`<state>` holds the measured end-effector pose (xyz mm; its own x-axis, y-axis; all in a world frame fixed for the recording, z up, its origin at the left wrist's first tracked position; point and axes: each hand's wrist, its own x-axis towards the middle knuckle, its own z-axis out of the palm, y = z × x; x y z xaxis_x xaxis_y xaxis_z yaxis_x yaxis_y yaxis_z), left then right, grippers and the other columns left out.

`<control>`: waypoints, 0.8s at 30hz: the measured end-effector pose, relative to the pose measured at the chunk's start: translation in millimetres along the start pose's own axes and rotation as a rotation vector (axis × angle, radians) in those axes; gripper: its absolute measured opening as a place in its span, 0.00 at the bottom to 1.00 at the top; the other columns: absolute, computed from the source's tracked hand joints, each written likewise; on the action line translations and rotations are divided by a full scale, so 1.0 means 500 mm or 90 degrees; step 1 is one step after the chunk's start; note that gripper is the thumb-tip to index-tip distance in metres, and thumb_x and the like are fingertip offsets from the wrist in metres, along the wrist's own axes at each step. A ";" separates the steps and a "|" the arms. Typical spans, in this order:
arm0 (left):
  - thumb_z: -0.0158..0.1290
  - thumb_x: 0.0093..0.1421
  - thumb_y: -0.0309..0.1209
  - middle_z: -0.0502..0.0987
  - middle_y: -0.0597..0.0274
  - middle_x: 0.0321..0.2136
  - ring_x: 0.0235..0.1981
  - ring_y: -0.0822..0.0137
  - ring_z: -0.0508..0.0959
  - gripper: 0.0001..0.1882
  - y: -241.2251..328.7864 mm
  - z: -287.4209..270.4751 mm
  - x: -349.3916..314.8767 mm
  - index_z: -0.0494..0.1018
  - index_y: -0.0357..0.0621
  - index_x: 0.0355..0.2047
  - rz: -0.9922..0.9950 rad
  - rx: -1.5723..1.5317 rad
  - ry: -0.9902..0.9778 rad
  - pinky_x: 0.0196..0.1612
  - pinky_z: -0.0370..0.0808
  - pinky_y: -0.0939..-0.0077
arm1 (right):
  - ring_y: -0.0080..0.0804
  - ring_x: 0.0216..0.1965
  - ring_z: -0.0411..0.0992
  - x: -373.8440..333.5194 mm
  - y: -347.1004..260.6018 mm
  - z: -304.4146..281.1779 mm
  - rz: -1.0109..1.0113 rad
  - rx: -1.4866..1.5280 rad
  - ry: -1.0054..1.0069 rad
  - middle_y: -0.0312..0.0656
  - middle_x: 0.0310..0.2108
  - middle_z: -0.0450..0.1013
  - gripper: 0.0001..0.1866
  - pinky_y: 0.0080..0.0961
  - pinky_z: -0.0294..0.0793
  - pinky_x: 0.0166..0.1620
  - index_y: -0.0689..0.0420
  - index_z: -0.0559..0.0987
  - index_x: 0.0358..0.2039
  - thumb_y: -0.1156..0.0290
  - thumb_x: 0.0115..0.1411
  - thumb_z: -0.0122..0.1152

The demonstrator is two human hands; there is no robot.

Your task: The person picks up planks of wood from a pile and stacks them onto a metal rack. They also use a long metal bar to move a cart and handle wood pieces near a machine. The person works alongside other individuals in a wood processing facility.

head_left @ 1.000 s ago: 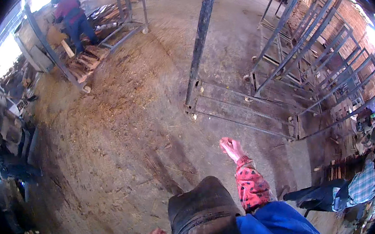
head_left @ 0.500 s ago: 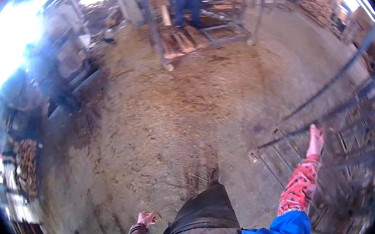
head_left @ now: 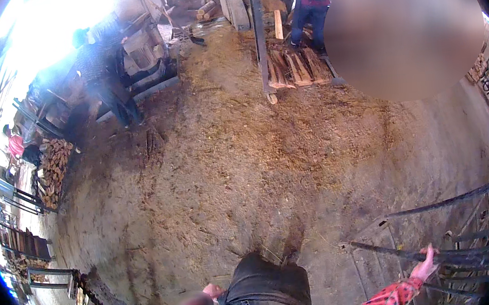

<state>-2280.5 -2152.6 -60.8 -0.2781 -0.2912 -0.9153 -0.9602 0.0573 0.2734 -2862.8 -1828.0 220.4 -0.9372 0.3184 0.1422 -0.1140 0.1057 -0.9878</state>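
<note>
I am looking down over the wide sawdust-strewn dirt floor (head_left: 246, 170), with the dark curved metal bar rack (head_left: 464, 237) lying at the near right. My right hand (head_left: 424, 262), in a red patterned sleeve, is reaching onto the rack's bars, fingers (head_left: 430, 250) touching one, not clenched. My left hand (head_left: 212, 291) is hanging near my waist; its fingers I cannot tell.

Metal rack (head_left: 470, 236) at right under right hand (head_left: 424, 262), split planks (head_left: 298, 68) far ahead, stacked firewood (head_left: 53, 171) left
</note>
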 end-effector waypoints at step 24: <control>0.66 0.40 0.42 0.72 0.49 0.45 0.44 0.53 0.74 0.45 0.829 -0.034 -0.558 0.57 0.43 0.56 1.211 -0.106 -0.422 0.46 0.70 0.60 | 0.27 0.34 0.70 -0.754 -0.074 -0.074 0.202 -0.086 0.068 0.38 0.31 0.72 0.09 0.25 0.71 0.39 0.60 0.73 0.35 0.73 0.53 0.56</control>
<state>-2600.5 -2063.7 312.8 -0.7377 0.3499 0.5774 0.5084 -0.2747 0.8161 -2493.0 -1917.3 205.8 -0.8782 0.4515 -0.1578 0.2286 0.1065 -0.9677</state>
